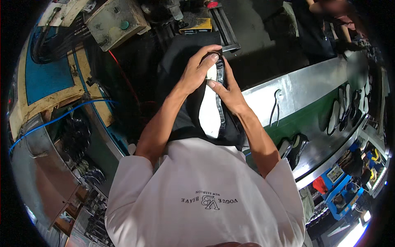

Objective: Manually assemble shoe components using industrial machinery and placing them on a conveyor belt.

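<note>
Over my lap I hold a black shoe (211, 113), its white underside facing up and its glossy black upper showing along the right edge. My left hand (194, 74) is closed around the left of its far end, with the thumb laid on the white surface. From the right, my right hand (231, 94) grips the same part, its thumb pressing on the white a little lower down. Fingers of both hands partly hide that end of the shoe. A pair of metal pincers (276, 108) lies to the right of my right forearm, apart from both hands.
A metal ledge (306, 84) borders a green conveyor belt on the right, where several shoes (339, 109) stand. Closer is a pair of dark shoes (297, 149). Ahead stands a machine with a control box (117, 22). Blue crates (343, 195) lie at lower right; another person (345, 20) is far right.
</note>
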`<control>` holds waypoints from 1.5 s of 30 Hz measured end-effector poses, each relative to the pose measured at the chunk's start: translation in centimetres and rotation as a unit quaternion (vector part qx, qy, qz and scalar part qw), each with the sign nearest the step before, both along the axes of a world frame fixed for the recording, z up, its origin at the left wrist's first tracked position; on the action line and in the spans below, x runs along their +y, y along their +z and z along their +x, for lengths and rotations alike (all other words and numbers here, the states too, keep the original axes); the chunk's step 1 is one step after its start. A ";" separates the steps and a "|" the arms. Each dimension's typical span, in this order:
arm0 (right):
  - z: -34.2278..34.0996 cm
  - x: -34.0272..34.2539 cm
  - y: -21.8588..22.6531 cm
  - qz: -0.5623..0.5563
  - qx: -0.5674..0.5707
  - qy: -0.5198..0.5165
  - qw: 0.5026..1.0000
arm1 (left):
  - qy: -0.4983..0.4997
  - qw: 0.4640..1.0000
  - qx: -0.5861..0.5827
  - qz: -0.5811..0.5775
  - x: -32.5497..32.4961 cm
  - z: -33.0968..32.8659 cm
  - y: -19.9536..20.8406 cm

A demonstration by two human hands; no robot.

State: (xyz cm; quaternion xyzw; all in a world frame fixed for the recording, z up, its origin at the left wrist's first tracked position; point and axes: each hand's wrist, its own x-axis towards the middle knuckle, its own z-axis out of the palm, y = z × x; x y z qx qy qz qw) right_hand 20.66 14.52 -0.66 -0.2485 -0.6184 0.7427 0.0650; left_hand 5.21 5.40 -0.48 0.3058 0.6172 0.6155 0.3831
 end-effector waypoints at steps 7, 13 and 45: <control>-0.3 -0.4 1.4 -0.223 -0.018 -0.073 0.972 | 0.027 1.000 -0.008 0.011 -0.3 -0.5 0.3; -1.9 -1.4 0.2 0.141 -0.060 -0.042 0.987 | 0.053 0.999 -0.013 0.000 0.3 -0.5 -1.0; -21.4 9.3 20.5 0.685 0.052 0.056 0.724 | 0.141 0.952 -0.224 0.152 1.2 -28.6 16.0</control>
